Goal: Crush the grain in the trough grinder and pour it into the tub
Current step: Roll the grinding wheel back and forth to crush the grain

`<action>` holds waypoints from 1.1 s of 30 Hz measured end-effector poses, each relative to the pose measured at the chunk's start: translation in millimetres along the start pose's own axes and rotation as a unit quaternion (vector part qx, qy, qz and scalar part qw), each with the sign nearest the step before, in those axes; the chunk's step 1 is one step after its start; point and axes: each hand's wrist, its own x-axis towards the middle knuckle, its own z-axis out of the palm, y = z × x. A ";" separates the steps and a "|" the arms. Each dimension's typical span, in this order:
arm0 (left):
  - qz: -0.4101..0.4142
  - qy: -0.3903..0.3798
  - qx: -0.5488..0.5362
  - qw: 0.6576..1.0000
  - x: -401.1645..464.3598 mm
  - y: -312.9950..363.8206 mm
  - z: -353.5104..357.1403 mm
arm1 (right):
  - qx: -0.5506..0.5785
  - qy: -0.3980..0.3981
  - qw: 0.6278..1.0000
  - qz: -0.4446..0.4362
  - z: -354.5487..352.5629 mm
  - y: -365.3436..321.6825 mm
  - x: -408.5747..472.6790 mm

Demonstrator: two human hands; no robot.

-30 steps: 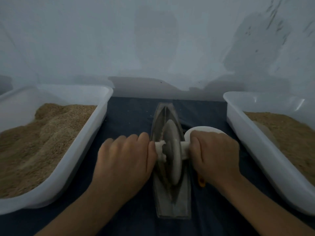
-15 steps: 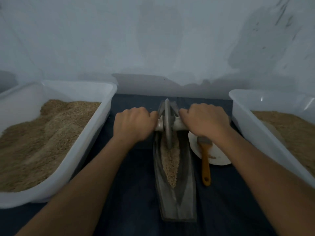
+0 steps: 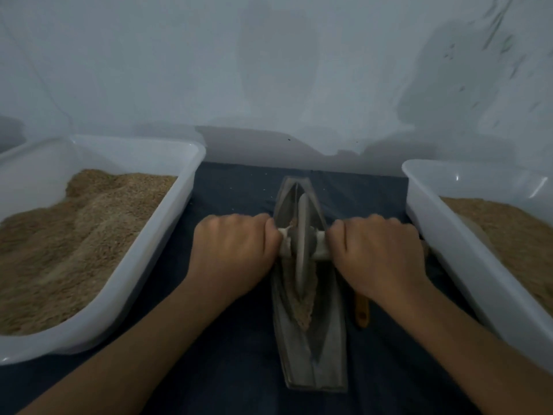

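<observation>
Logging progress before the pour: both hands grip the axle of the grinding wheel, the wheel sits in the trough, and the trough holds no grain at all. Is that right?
Not quite. In the head view the trough does hold grain, lying along its groove around and in front of the grinding wheel. The rest stands: the left hand and the right hand each grip an end of the axle, and the wheel sits in the trough.

Both forearms are bare to the frame edge, with no sleeves showing on left hand point(image 3: 236, 253) or right hand point(image 3: 377, 256).
</observation>
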 end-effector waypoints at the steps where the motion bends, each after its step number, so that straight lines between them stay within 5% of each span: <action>1: 0.016 -0.026 0.047 0.998 8.9 -1.0 3.9 | 0.000 -0.019 1.000 -0.007 6.0 5.0 15.4; 8: -0.036 -0.126 0.062 0.989 65.6 -12.7 21.7 | 0.038 -0.202 0.979 -0.012 31.4 27.0 97.6; 13: 0.002 -0.079 0.048 0.996 19.8 2.9 -0.3 | -0.027 -0.049 0.998 -0.042 15.9 14.9 35.1; 17: -0.059 0.004 -0.033 0.998 -19.5 11.1 -17.2 | 0.086 0.067 0.994 -0.007 -1.8 3.4 -27.9; 21: -0.041 0.013 -0.054 0.998 -34.1 7.6 -19.8 | 0.077 0.115 0.990 -0.042 -10.5 0.4 -38.0; 27: -0.001 -0.052 0.027 0.998 14.3 -3.4 3.1 | 0.010 -0.029 0.999 -0.019 8.6 7.9 35.7; 33: -0.142 -0.143 -0.023 0.979 81.0 -20.3 40.6 | 0.025 -0.236 0.971 -0.030 31.0 27.5 116.0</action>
